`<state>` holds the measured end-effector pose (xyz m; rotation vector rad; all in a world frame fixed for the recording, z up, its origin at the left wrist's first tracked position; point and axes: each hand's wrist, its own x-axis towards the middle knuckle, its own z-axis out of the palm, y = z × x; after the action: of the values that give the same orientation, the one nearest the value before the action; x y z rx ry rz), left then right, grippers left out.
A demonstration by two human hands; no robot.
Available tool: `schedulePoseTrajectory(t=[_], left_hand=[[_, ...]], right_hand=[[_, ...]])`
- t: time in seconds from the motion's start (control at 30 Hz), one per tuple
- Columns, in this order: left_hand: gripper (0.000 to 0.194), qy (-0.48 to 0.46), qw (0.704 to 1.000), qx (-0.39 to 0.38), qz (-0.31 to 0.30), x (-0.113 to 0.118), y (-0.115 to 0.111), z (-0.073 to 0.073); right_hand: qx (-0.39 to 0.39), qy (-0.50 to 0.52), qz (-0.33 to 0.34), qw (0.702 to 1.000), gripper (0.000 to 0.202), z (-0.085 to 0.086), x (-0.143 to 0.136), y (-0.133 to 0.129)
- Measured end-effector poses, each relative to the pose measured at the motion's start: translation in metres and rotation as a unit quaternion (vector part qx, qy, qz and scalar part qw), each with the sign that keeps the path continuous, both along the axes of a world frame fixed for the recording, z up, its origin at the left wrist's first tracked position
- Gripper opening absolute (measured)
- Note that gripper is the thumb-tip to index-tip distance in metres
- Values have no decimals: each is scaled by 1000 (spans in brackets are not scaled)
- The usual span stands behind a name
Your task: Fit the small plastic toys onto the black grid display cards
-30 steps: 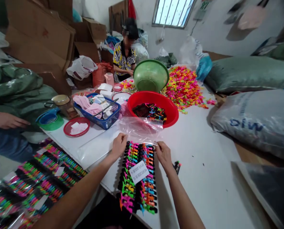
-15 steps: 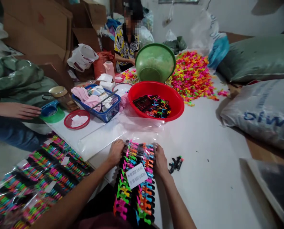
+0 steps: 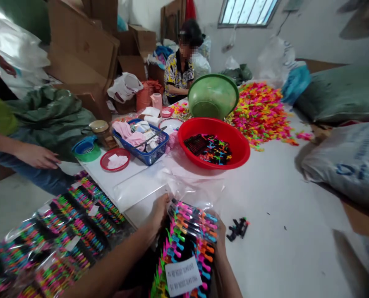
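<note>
Two arms (image 3: 119, 254) reach forward, left hand (image 3: 159, 213) and right hand (image 3: 221, 236) clasping opposite sides of the clip bundle (image 3: 177, 248).

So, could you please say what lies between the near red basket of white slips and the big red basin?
In the head view, the blue basket lies between them, with pink material between it and that basin.
</note>
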<state>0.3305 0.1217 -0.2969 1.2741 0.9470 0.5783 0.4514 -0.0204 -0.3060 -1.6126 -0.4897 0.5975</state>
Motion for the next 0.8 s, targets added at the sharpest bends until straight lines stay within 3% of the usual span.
schedulePoseTrajectory(t=[0.1,0.23,0.33,0.4,0.47,0.6,0.7,0.8], left_hand=[[24,13,999,10,-37,-37,-8,4],[18,147,973,122,-127,-75,-12,5],[24,133,949,270,-91,-73,-10,12],[16,93,911,390,-96,-66,-9,21],[11,64,862,486,-130,-66,-11,32],[13,64,778,589,-210,-88,-25,52],[15,71,747,571,-333,-114,-36,63],[18,76,719,535,-436,-139,-43,66]], right_hand=[[-39,32,9,999,37,-5,-26,-34],[-117,22,34,992,35,-9,-47,-70],[-126,-62,-42,989,36,-1,-41,-67],[-117,-144,-83,979,33,7,-36,-59],[-94,-212,-81,969,24,14,-38,-56],[-30,-295,-7,955,6,23,-59,-76],[-27,-272,73,959,7,35,-75,-105],[-67,-224,207,950,15,55,-84,-127]])
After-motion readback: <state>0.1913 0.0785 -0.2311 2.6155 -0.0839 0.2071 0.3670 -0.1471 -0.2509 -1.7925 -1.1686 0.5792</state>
